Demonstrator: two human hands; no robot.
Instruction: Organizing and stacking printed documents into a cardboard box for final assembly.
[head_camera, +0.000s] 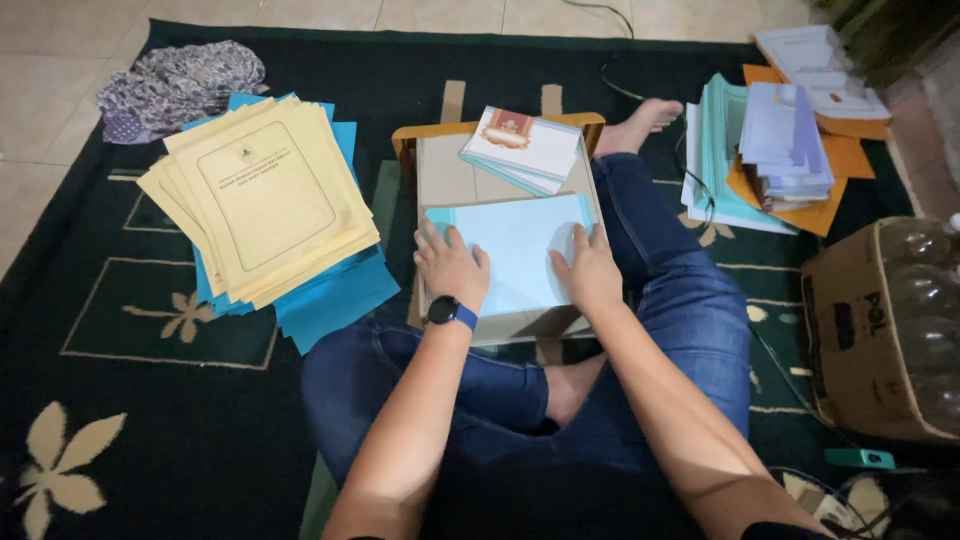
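**Two Hands Flat on a Light Blue Paper**

A patterned cloth (180, 85) lies far off at ten o'clock on the dark green rug (130, 400). Next to it sits a pile of yellow folders (262, 200) on top of blue folders (335, 295).

In the middle is a small low table (450, 175). A light blue paper (515, 250) lies on it, right in front of the person. The left hand (452, 268) presses down on the paper's left side. Its fingers are spread out flat and grip nothing. A dark watch (447, 312) is on that wrist. The right hand (587, 272) rests on the paper's right side, fingers loose and flat too.

At twelve o'clock on the table sits a small stack of white cards (525, 148).

At two o'clock are more stacks of papers (775, 150). At three o'clock stands a brown cardboard box (870, 330).
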